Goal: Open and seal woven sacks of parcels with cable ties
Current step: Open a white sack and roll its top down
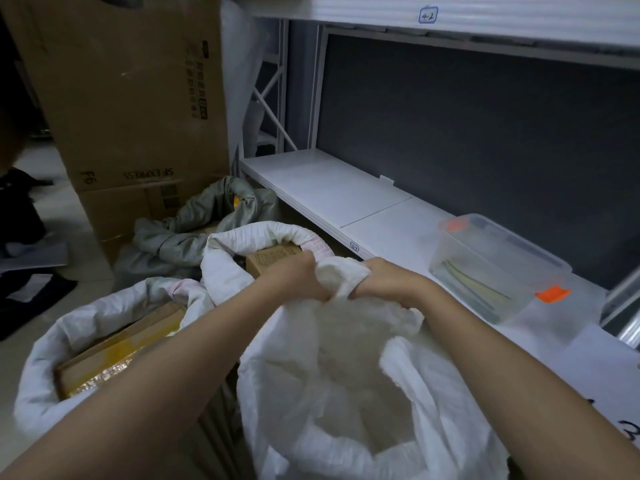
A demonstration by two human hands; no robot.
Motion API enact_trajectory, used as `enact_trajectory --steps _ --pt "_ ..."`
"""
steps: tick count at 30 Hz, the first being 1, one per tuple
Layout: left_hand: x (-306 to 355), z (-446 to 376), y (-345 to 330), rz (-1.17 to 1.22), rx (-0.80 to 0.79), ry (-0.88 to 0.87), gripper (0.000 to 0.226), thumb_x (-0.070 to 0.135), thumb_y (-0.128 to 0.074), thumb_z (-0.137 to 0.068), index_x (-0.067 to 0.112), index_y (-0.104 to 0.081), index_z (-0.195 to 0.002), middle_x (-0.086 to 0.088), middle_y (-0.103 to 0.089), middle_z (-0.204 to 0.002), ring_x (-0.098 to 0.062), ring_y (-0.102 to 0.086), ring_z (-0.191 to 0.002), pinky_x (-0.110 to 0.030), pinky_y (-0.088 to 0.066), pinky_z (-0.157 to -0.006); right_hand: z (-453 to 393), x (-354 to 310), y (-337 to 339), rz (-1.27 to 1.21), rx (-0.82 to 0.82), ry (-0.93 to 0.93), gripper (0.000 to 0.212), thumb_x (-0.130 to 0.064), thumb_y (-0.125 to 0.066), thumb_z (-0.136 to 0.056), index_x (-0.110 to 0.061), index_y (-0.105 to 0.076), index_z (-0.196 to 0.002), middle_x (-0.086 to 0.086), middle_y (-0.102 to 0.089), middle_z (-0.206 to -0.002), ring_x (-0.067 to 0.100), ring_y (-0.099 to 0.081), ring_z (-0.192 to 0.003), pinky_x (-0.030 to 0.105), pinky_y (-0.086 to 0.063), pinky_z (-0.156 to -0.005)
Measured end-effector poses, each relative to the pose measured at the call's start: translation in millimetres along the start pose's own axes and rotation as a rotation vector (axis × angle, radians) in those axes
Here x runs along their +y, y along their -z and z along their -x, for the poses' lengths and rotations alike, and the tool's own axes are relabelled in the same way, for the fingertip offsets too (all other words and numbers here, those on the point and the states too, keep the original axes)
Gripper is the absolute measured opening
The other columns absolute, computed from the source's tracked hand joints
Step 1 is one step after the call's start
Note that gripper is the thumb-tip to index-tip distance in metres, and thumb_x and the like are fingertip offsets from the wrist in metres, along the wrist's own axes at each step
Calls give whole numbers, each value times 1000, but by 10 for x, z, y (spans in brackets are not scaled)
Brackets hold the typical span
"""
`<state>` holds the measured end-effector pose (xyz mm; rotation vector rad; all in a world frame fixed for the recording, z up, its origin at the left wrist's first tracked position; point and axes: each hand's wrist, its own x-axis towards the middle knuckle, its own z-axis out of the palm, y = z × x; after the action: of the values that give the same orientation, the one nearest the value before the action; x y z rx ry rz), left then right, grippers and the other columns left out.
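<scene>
A white woven sack (346, 393) stands in front of me with its mouth partly open below my arms. My left hand (294, 277) and my right hand (388, 280) both grip the far rim of this sack, bunched into a thick wad (341, 273) between them. Two more white sacks stand open with rolled rims: one at the left (38, 375) holding cardboard parcels (114, 355), one behind (263, 233) showing a brown parcel (273, 259). Coloured strips, possibly cable ties (474, 287), lie in a clear plastic box (498, 268) on the shelf.
A white metal shelf (322, 188) runs along the right, its upper level overhead. A tall cardboard box (128, 98) stands at the back left. A crumpled grey sack (207, 216) lies on the floor behind the sacks. Dark items and paper lie at the far left.
</scene>
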<state>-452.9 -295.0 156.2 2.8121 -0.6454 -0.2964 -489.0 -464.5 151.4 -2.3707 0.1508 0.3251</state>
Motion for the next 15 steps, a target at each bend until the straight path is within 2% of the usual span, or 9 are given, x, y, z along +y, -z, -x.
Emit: enact_trajectory --steps 1,3,5,7,9,10,11,12,15 --pt "59 25 -72 -115 119 -9 53 36 -62 -86 9 -41 -125 -7 -49 -115 -25 -50 -108 -35 -43 -84 18 -96 20 57 -107 -52 13 -16 -74 -76 -14 -64 -84 -4 -59 -71 11 -55 -63 13 -39 -48" --pt "149 31 -236 -144 262 -56 49 27 -57 -89 9 -33 -127 -11 -45 -123 -30 -48 -115 -37 -42 -81 25 -253 49 233 -217 -84 15 -20 -75 -77 -18 -61 -82 -5 -60 -73 10 -56 -62 13 -39 -44" --pt "149 -10 -278 -9 256 -126 36 18 -52 -90 6 -38 -120 -11 -52 -114 -30 -55 -105 -34 -39 -73 -28 -311 77 446 -107 -16 18 -20 -71 -78 -21 -55 -86 -4 -60 -83 14 -56 -71 20 -39 -50" --pt "44 -72 -136 305 98 -98 30 11 -54 -87 5 -49 -116 -7 -59 -101 -22 -59 -90 -28 -42 -70 -105 -242 77 526 129 117 22 -19 -65 -77 -27 -52 -92 -6 -59 -91 19 -56 -83 27 -39 -60" --pt "-80 -81 27 666 -147 -36 31 11 -63 -83 15 -57 -113 2 -59 -90 -11 -57 -79 -22 -46 -65 -121 -148 5 371 281 217 18 -16 -60 -76 -27 -53 -89 -4 -62 -91 21 -56 -85 30 -41 -66" --pt "-140 -88 62 733 -231 -15 31 14 -67 -83 20 -58 -111 5 -58 -89 -9 -56 -78 -22 -48 -66 -110 -109 -58 241 311 234 12 -13 -57 -78 -21 -54 -86 0 -63 -87 22 -56 -82 32 -41 -67" --pt "-194 -107 78 660 -264 -2 31 21 -70 -82 22 -57 -111 6 -57 -90 -10 -56 -81 -24 -50 -70 -97 -82 -125 135 315 229 6 -10 -54 -79 -15 -54 -81 2 -61 -81 23 -54 -77 31 -40 -64" --pt "-214 -116 69 435 -254 3 36 29 -72 -81 19 -56 -112 5 -57 -93 -13 -56 -86 -27 -49 -76 -87 -75 -180 88 300 212 6 -8 -52 -79 -13 -53 -76 2 -58 -75 22 -52 -73 30 -38 -60" --pt "-142 -100 -71 -222 -39 55 71 42 -74 -76 13 -42 -132 -4 -51 -119 -23 -51 -112 -36 -45 -88 -150 -122 -227 199 116 76 15 -11 -52 -80 -19 -50 -68 -3 -53 -72 15 -50 -66 24 -35 -52"
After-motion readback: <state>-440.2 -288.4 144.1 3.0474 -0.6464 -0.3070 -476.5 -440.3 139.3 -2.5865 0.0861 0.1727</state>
